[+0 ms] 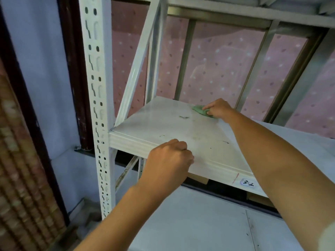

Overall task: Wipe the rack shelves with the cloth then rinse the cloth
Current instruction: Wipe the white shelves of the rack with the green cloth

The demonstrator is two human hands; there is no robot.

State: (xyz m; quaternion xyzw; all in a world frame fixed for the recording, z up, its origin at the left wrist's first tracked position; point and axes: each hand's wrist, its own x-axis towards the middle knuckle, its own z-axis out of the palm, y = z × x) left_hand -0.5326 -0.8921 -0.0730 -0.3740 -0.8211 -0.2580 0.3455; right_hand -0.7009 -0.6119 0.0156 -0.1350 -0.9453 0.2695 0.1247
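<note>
Right hand: clamped on the green cloth, pressing it flat against the shelf at the far edge. Cloth bunched under and just left of the fingers, long axis roughly along the shelf's back edge, free end pointing left, away from the hand.

Left hand: curled into a loose fist, resting on the near front lip of the same shelf, well apart from the cloth; nothing visibly held.

Between the two hands: dark smudges on the shelf surface, so wiping of this level judged underway, not finished. Beyond the right hand: a window frame. Below the left hand: a lower shelf, state of cleaning not determinable. Rinsing judged still to come; no water source in view.
</note>
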